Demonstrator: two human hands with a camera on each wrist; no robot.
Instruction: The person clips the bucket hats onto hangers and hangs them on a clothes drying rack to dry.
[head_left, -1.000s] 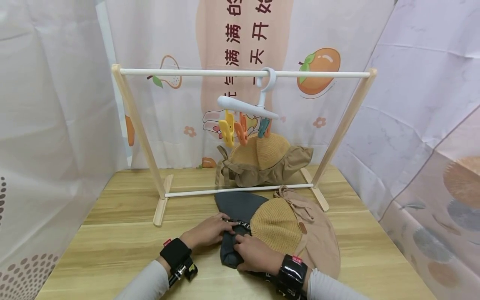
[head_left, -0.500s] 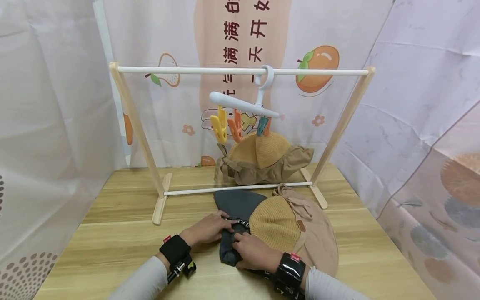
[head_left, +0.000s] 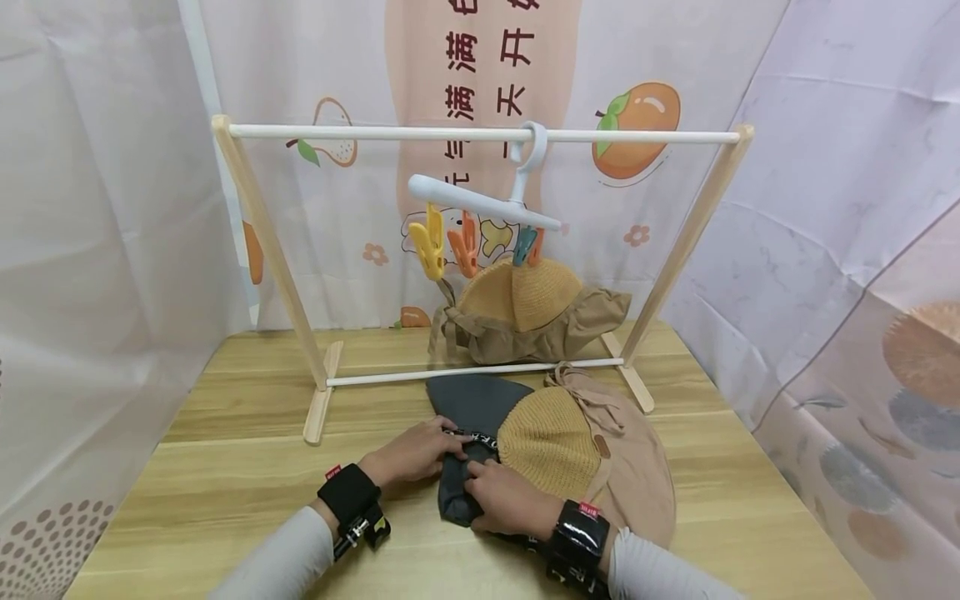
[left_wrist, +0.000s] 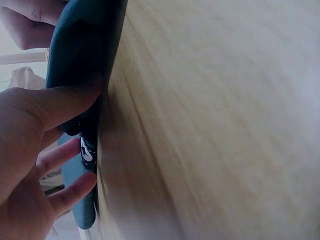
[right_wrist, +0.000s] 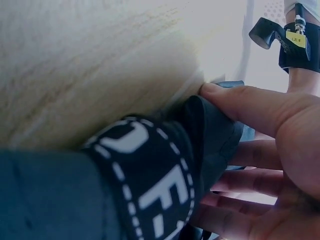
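Note:
A dark grey fabric hat (head_left: 477, 403) with a black lettered band lies on the table. My left hand (head_left: 411, 452) pinches its folded cloth at the band, the thumb pressed over the cloth in the left wrist view. From the other side my right hand (head_left: 516, 500) grips the same hat, with cloth (right_wrist: 210, 135) between thumb and fingers. White letters on the band (right_wrist: 160, 185) show in the right wrist view. Against the grey hat rests a straw hat (head_left: 551, 437) with a wide beige brim; my right hand and wrist overlap it in the head view.
Behind the hats stands a wooden rack (head_left: 262, 229) with a white top rail. A pale blue hanger (head_left: 472, 200) hangs from it, bearing yellow, orange and teal clips. Another straw hat (head_left: 521, 296) with a khaki brim sits at the back, by the patterned curtain (head_left: 337, 250).
The hanger has turned a little on the rail, its near end and the yellow clip shifting left. Both hands stay at the grey hat with barely any movement. The head view has tilted slightly.

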